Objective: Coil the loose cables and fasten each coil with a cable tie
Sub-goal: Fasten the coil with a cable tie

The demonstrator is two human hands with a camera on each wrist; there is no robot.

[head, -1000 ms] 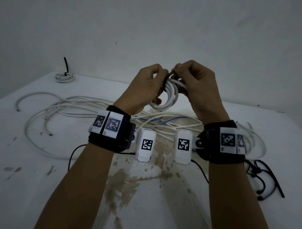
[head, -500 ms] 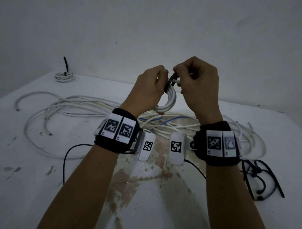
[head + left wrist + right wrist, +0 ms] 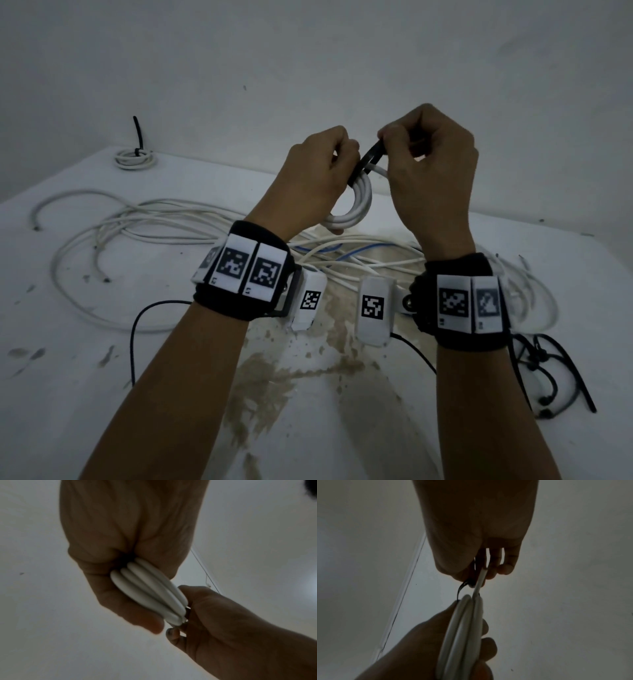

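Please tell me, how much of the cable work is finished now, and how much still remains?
Done: one tied coil lies at the far left of the table. In hand: the left hand grips a white coil while the right hand pinches a black cable tie looped over it, not visibly tightened. Left: the loose white cables, with spare ties at the right.

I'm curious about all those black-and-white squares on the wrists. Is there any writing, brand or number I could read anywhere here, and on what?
No readable words, brands or numbers.
Left wristband: square code patterns, not text; tiny marks beneath them are too small to read.
Right wristband: the same, one pattern blurred.
Two white camera units: one code pattern each, no text.
Cables, ties, table: nothing printed that shows.
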